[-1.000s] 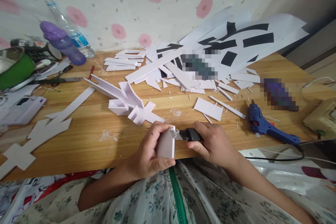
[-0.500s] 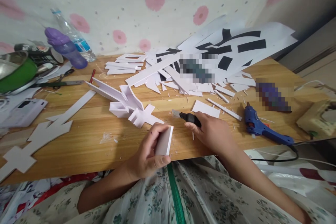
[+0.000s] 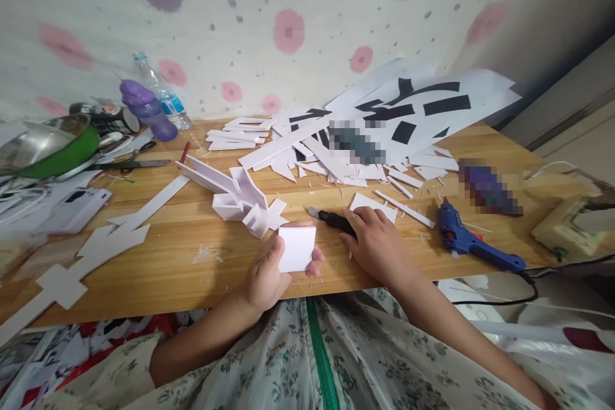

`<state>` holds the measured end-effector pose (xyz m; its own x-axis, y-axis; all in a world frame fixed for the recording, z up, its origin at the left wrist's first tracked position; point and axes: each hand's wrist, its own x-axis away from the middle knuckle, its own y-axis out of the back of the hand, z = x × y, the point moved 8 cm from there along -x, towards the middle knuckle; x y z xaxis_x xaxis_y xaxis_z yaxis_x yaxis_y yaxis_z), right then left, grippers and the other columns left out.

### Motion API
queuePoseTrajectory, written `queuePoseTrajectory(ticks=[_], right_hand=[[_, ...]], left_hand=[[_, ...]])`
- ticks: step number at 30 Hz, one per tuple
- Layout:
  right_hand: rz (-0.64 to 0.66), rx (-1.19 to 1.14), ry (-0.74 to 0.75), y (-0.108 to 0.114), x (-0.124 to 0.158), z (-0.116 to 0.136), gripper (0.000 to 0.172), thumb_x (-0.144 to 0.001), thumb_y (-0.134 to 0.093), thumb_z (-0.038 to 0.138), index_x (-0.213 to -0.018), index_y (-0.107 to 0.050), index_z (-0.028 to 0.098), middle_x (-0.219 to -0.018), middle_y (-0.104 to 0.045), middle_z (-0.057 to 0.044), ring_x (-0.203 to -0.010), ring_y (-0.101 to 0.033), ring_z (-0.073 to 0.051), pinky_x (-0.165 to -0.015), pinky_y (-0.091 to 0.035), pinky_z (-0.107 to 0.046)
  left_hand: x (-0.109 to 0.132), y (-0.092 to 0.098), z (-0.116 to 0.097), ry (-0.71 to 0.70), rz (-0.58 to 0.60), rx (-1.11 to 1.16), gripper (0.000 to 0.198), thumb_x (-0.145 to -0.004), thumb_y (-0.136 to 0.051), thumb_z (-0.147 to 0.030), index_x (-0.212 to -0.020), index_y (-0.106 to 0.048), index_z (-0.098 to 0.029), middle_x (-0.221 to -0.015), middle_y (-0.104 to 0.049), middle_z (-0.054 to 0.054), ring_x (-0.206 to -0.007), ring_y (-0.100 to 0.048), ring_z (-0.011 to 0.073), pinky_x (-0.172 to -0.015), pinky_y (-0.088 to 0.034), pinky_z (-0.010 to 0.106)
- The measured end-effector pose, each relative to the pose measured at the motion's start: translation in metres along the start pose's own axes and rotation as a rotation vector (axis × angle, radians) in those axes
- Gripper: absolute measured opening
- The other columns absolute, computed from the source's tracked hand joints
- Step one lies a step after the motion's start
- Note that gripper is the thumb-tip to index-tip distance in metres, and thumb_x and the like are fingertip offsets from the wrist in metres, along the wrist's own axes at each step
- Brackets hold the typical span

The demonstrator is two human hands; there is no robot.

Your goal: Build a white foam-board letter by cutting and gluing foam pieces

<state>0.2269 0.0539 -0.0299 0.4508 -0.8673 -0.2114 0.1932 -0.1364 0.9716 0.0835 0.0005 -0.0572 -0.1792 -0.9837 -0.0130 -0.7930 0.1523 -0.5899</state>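
A small, nearly square piece of white foam board (image 3: 296, 248) is pinched in my left hand (image 3: 268, 274), its flat face turned up towards me. My right hand (image 3: 379, 245) rests on the table around the handle end of a black utility knife (image 3: 336, 222). The knife's blade points left and is apart from the held piece. Just beyond my left hand stands a folded white foam board structure (image 3: 240, 198) with raised walls. A flat white rectangle (image 3: 373, 203) lies partly behind my right hand's fingers.
A blue glue gun (image 3: 473, 240) lies to the right on the wooden table (image 3: 168, 282). White offcuts (image 3: 331, 166) and black-printed paper sheets (image 3: 427, 93) are heaped at the back. On the left are long white cut-outs (image 3: 103, 246), scissors (image 3: 139, 163), bottles (image 3: 152, 109) and a green bowl (image 3: 72, 144).
My left hand has turned the white piece from edge-on to face-up. My right hand has settled lower over the knife handle. The camera view has shifted upward and left.
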Motion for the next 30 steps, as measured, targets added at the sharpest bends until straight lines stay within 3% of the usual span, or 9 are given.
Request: queuePoseTrajectory(ticks=[4,7,12,16,22,27,30], right_hand=[[-0.203,-0.415,0.153,0.028,0.01,0.015,0.034,-0.092,-0.048,0.027,-0.125,-0.055,0.019,-0.109,-0.061,-0.013,-0.1,-0.057,-0.026,-0.086,-0.049,-0.043],[-0.21,-0.701,0.334,0.04,0.022,0.037,0.037,-0.093,-0.047,0.029,-0.129,-0.052,0.019,-0.111,-0.06,-0.013,-0.1,-0.058,-0.022,-0.084,-0.051,-0.038],[-0.241,-0.794,0.339,0.04,0.031,0.048,0.038,-0.093,-0.049,0.029,-0.128,-0.053,0.017,-0.102,-0.063,-0.012,-0.09,-0.06,-0.02,-0.079,-0.052,-0.035],[-0.329,-0.844,0.39,0.047,0.038,0.045,0.039,-0.091,-0.051,0.029,-0.128,-0.051,0.018,-0.095,-0.065,-0.01,-0.083,-0.059,-0.019,-0.074,-0.052,-0.033],[-0.347,-0.812,0.278,0.043,0.045,0.025,0.015,-0.089,-0.05,0.021,-0.099,-0.061,0.019,-0.084,-0.062,-0.006,-0.078,-0.057,-0.017,-0.069,-0.05,-0.03],[-0.411,-0.481,0.211,0.033,0.046,0.008,0.019,-0.085,-0.051,0.009,-0.099,-0.059,0.019,-0.092,-0.062,-0.008,-0.083,-0.056,-0.02,-0.07,-0.05,-0.035],[-0.364,-0.314,0.092,0.026,0.038,-0.009,0.026,-0.082,-0.055,0.011,-0.106,-0.059,0.019,-0.1,-0.06,-0.011,-0.091,-0.055,-0.025,-0.076,-0.051,-0.042]], left_hand=[[0.0,-0.001,0.006,0.043,0.025,-0.03,0.051,-0.085,-0.051,-0.058,-0.111,-0.053,-0.015,-0.078,-0.07,0.009,-0.059,-0.064,0.0189,-0.057,-0.047,0.03],[0.001,-0.006,0.01,0.071,0.044,-0.057,0.049,-0.085,-0.052,-0.056,-0.108,-0.055,-0.013,-0.075,-0.07,0.009,-0.057,-0.064,0.0191,-0.053,-0.048,0.029],[0.006,-0.012,0.012,0.112,0.009,-0.039,0.046,-0.083,-0.056,-0.057,-0.098,-0.057,-0.014,-0.069,-0.069,0.006,-0.054,-0.064,0.018,-0.051,-0.049,0.026],[0.011,-0.017,0.011,0.15,0.052,-0.048,0.039,-0.082,-0.061,-0.05,-0.104,-0.055,-0.018,-0.068,-0.068,0.003,-0.055,-0.065,0.0165,-0.053,-0.049,0.024],[0.01,-0.009,0.0,0.103,0.046,-0.196,0.029,-0.081,-0.064,-0.043,-0.094,-0.057,-0.018,-0.079,-0.071,0.006,-0.063,-0.066,0.0188,-0.059,-0.05,0.028],[0.014,0.016,-0.013,0.133,-0.232,-0.362,0.045,-0.068,-0.072,-0.054,-0.088,-0.06,-0.015,-0.074,-0.071,0.007,-0.066,-0.067,0.022,-0.061,-0.053,0.03],[0.015,0.018,-0.024,0.093,-0.284,-0.438,0.048,-0.066,-0.072,-0.059,-0.081,-0.06,-0.015,-0.062,-0.066,0.004,-0.054,-0.06,0.0165,-0.052,-0.05,0.025]])
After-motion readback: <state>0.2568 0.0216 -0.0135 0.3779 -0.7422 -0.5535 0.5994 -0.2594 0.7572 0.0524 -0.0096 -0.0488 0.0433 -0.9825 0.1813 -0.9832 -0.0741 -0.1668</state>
